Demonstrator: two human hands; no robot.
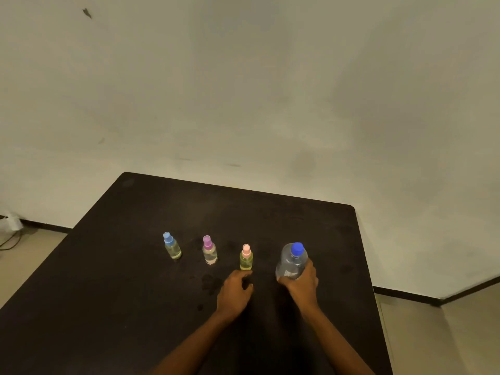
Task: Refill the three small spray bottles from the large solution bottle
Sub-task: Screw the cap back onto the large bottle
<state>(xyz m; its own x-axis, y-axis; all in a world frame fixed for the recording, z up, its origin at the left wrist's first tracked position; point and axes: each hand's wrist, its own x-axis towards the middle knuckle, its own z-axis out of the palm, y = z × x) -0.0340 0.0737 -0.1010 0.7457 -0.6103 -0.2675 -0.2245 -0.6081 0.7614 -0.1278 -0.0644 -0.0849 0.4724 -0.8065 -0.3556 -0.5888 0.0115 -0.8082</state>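
Note:
Three small spray bottles stand in a row on the dark table (135, 293): one with a blue cap (172, 246) at the left, one with a purple cap (209, 250) in the middle, one with a pink cap and yellowish body (246, 257) at the right. All three caps are on. The large clear solution bottle (291, 262), with its blue cap on, stands to their right. My right hand (300, 284) grips its lower body. My left hand (234, 290) rests on the table just in front of the pink-capped bottle, fingers loosely curled, holding nothing.
Dark wet spots (209, 284) mark the table left of my left hand. The table's far edge (243, 189) meets a plain wall. Its right edge (370, 280) drops to the floor. A white plug and cable (10, 221) lie on the floor at far left.

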